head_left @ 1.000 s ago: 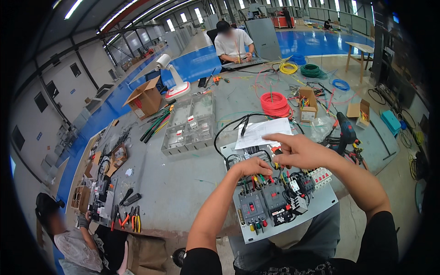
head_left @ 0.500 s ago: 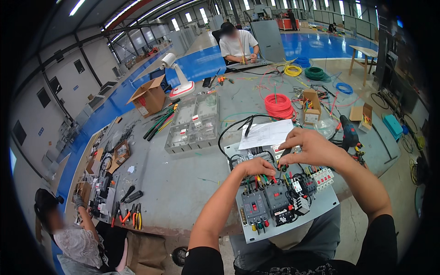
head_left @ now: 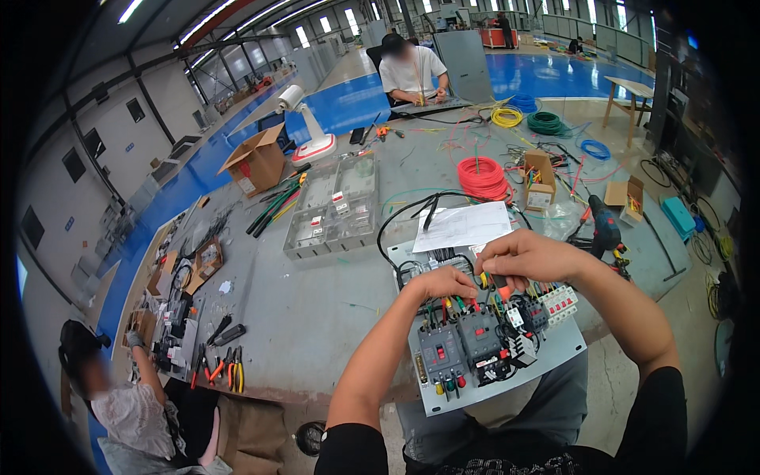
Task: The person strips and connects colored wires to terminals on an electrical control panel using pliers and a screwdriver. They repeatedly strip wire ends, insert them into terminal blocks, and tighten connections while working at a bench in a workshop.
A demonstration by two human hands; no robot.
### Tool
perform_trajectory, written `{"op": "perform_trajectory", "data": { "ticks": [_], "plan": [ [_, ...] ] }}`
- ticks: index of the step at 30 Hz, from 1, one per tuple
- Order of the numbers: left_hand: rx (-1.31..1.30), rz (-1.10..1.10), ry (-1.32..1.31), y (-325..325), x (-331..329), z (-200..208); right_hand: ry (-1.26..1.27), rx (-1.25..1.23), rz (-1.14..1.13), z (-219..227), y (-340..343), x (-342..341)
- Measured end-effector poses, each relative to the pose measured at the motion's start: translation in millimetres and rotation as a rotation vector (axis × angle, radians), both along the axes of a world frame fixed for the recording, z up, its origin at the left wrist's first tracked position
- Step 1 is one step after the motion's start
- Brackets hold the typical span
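Pinching a small orange-handled screwdriver (head_left: 500, 286), right hand (head_left: 526, 257) works the wired breaker panel (head_left: 491, 348) near centre | left hand (head_left: 442, 283) fingers curled, pressing wires (head_left: 451, 305) to steady them | paper sheet (head_left: 463, 226) just beyond.

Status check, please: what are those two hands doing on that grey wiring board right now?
Left hand resting on the wires at the board's top. Right hand pinching an orange-handled screwdriver over the breakers. White paper sheet just behind; nothing blocking.
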State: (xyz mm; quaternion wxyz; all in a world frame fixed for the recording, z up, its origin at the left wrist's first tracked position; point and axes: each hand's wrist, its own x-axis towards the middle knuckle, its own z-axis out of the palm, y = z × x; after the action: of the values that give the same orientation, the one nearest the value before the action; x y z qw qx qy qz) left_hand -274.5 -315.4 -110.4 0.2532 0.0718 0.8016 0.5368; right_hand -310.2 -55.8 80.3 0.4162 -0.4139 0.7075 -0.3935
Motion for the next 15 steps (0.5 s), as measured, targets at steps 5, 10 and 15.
{"op": "perform_trajectory", "data": {
  "ticks": [5,10,15],
  "plan": [
    [0.023,-0.040,-0.011,-4.7,-1.6,-5.7,-0.154,-0.111,0.091,-5.7,6.6,-4.9],
    [0.024,-0.053,0.046,7.2,-3.1,15.9,0.803,-0.394,-0.028,-12.6,8.9,-7.7],
    [0.072,0.012,-0.059,-4.1,-3.0,-5.0,0.700,-0.276,-0.175,-12.2,-11.7,15.6]
  ]
}}
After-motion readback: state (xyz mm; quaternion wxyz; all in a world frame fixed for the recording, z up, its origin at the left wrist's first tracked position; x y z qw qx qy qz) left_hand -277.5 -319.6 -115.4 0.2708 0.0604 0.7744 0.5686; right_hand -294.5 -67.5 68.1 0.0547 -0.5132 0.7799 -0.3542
